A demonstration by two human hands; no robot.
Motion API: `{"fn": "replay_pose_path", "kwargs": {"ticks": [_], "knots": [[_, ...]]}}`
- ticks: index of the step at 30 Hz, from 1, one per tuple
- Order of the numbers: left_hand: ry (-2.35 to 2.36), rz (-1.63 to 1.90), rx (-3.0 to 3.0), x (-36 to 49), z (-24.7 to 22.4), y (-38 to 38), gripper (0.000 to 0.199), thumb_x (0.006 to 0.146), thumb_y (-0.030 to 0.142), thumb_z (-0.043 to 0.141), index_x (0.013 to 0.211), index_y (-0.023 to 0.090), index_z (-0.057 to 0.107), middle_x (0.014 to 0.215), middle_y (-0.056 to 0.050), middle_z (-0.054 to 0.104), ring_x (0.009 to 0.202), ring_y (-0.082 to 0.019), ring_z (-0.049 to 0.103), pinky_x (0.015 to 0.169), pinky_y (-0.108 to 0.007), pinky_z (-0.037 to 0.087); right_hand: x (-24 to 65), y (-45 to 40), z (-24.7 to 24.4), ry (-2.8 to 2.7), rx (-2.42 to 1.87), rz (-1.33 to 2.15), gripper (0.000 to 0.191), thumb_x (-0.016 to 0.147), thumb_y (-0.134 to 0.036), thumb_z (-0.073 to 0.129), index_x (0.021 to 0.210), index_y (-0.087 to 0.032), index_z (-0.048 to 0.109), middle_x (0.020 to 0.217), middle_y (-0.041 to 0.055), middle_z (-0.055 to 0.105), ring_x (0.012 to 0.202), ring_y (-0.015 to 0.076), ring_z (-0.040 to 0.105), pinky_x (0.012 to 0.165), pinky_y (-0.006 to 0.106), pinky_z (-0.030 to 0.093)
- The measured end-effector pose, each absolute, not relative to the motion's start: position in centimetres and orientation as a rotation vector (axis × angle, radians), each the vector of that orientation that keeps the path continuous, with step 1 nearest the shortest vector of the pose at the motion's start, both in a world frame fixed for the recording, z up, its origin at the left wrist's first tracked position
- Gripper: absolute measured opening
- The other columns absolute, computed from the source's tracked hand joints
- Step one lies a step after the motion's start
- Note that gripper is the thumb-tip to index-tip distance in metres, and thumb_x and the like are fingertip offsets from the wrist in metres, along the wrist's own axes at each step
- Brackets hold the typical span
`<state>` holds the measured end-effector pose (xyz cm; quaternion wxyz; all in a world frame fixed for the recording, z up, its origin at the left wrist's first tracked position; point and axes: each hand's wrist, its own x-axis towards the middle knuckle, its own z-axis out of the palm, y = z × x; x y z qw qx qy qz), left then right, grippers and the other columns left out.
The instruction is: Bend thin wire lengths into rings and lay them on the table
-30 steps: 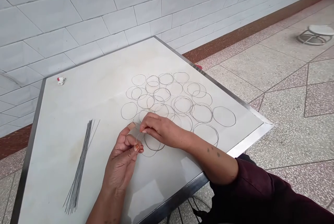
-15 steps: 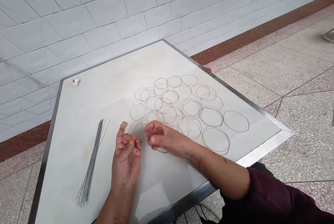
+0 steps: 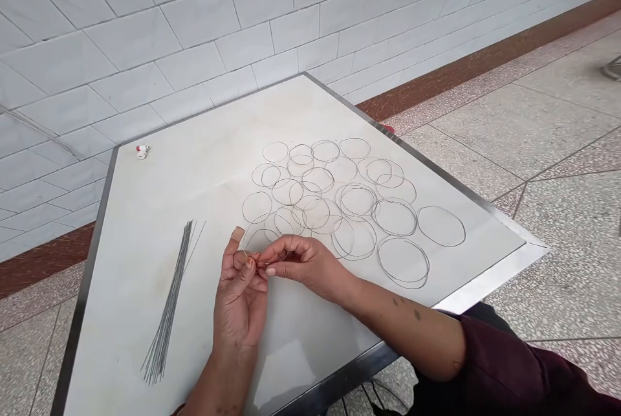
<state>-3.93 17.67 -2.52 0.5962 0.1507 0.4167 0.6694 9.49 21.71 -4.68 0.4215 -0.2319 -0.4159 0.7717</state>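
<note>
My left hand (image 3: pixel 243 286) is palm up over the near part of the table, thumb and fingers pinched on a thin wire ring (image 3: pixel 246 242). One of its fingers, wrapped in a tan bandage, sticks up. From the right, my right hand (image 3: pixel 305 264) meets it, its thumb and forefinger closed on the same wire beside the left fingertips. The wire between the fingertips is mostly hidden. Beyond the hands lie several wire rings (image 3: pixel 395 217), many overlapping. Left of my left hand lies a bundle of straight wires (image 3: pixel 169 306), with a couple splayed at its top.
The white table (image 3: pixel 204 176) has a metal edge and stands against a white tiled wall (image 3: pixel 194 34). A small white and red object (image 3: pixel 142 151) sits near its far left corner. Speckled floor (image 3: pixel 572 241) stretches to the right.
My right hand has come left to the left fingertips, and its parted fingers have closed on the wire. My left hand keeps its pinch, nearly in place.
</note>
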Motion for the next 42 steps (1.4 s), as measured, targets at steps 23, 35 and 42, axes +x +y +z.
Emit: {"fn": "replay_pose_path", "kwargs": {"ticks": [23,35,42], "knots": [[1.05,1.549,0.364,-4.1,-2.8,17.7,0.053,0.068,0.009,0.082,0.118,0.024,0.067,0.064,0.009,0.061,0.072,-0.008,0.063,0.083,-0.023,0.051,9.7,22.0,-4.6,-1.135,-0.663,1.89,0.02,0.072,-0.031,0.08,0.088,-0.02,0.074,0.091,0.0018,0.074,0.091,0.0168,0.068,0.09,0.036,0.053],[1.06,1.56,0.342,-3.8,-2.6,17.7,0.051,0.07,0.01,0.081,0.117,0.025,0.068,0.066,0.008,0.057,0.072,-0.008,0.061,0.078,-0.02,0.052,9.7,22.4,-4.4,-1.102,-0.742,1.91,0.023,0.069,-0.037,0.081,0.077,-0.019,0.068,0.074,-0.0019,0.067,0.075,0.0139,0.062,0.076,0.031,0.048],[1.084,1.586,0.404,-4.9,-2.4,18.1,0.051,0.068,0.01,0.082,0.115,0.025,0.069,0.066,0.008,0.053,0.07,-0.007,0.058,0.072,-0.017,0.051,10.4,23.1,-4.8,-1.189,-0.84,1.874,0.026,0.075,-0.04,0.077,0.08,-0.019,0.064,0.071,-0.0038,0.058,0.068,0.0106,0.053,0.068,0.026,0.043]]}}
